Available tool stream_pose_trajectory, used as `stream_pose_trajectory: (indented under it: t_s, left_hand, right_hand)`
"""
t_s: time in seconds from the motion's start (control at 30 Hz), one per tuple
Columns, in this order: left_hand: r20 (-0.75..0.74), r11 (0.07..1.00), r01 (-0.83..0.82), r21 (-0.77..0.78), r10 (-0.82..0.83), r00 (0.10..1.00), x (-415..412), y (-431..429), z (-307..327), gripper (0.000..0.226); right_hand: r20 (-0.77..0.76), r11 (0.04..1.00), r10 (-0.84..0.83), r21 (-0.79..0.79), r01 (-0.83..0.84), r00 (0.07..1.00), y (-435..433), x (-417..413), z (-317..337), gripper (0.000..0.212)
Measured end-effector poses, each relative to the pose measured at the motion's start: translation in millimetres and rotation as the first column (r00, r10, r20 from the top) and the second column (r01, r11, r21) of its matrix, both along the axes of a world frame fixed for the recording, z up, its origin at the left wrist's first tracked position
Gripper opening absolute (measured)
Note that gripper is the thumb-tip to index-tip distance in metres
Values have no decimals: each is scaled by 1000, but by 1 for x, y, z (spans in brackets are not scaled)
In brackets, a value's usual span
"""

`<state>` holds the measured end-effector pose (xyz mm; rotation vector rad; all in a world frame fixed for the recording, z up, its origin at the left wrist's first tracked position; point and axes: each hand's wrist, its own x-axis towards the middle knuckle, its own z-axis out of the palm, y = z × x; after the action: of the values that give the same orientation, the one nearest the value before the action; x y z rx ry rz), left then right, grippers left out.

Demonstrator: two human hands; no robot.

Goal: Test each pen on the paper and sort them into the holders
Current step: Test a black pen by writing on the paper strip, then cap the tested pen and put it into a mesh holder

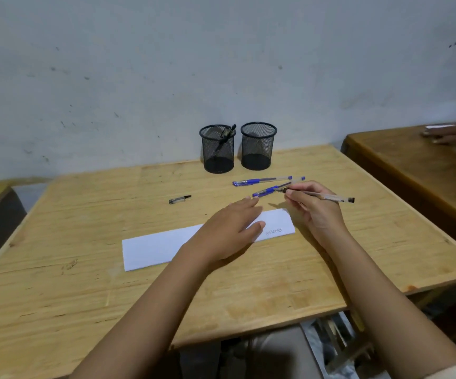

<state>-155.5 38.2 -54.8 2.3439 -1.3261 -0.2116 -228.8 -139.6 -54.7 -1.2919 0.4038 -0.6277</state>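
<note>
A white strip of paper [150, 248] lies across the wooden table [84, 283], with scribbles near its right end. My left hand [231, 228] rests flat on the paper, fingers apart. My right hand [313, 207] grips an uncapped clear pen with a black end [330, 197], its tip pointing left above the table. Three blue capped pens [259, 181] lie behind my hands. A loose black pen cap [179, 199] lies to the left. Two black mesh holders stand at the wall: the left holder [218, 150] has one black pen in it, the right holder [257, 146] looks empty.
A second, darker table [413, 170] stands to the right, where another person's hand [451, 132] rests by some paper. The wall runs just behind the holders. Under the table's front edge, clutter shows by my knees.
</note>
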Motion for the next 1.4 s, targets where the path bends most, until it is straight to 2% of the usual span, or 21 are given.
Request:
stream_pose_trajectory:
  t_s: [0.1, 0.2, 0.37, 0.43, 0.5, 0.7, 0.87, 1.0, 1.13, 1.23, 1.4]
  left_hand:
    - [-52, 988, -91, -122, 85, 995, 18, 12, 13, 45]
    - [-62, 967, -216, -137, 209, 976, 47, 30, 23, 43]
    - [-95, 878, -478, -10, 475, 875, 95, 59, 15, 42]
    - [-72, 864, -502, 39, 504, 861, 103, 65, 8, 33]
    - [5, 876, -476, 73, 477, 879, 105, 68, 5, 20]
    - [104, 916, -388, 98, 378, 920, 110, 66, 1, 23]
    - [7, 919, -394, 27, 394, 919, 115, 67, 1, 19]
    - [-268, 907, -352, -230, 289, 919, 103, 70, 20, 10]
    - [-371, 838, -344, -423, 186, 910, 92, 71, 38, 9]
    - [-408, 796, -354, -490, 150, 901, 85, 70, 47, 14]
    - [-385, 786, -338, -519, 138, 912, 78, 63, 54, 14]
  right_hand:
    - [25, 999, 50, 18, -50, 998, -3, 9, 16, 12]
    - [37, 992, 124, -13, -123, 992, -2, 20, 33, 13]
    - [61, 986, 168, -29, -166, 984, 9, 43, 54, 13]
    - [59, 981, 194, -37, -192, 979, 16, 53, 57, 13]
    - [55, 975, 219, -48, -217, 974, 22, 61, 58, 12]
    - [62, 964, 266, -39, -264, 962, 36, 78, 57, 10]
    - [28, 948, 313, -67, -311, 949, 44, 83, 53, 10]
    - [7, 935, 351, -53, -350, 936, 51, 86, 55, 9]
    - [-6, 917, 394, -68, -393, 919, 60, 84, 58, 8]
    - [20, 916, 399, -44, -398, 917, 64, 83, 61, 8]
    - [52, 915, 404, -19, -403, 913, 68, 79, 65, 8]
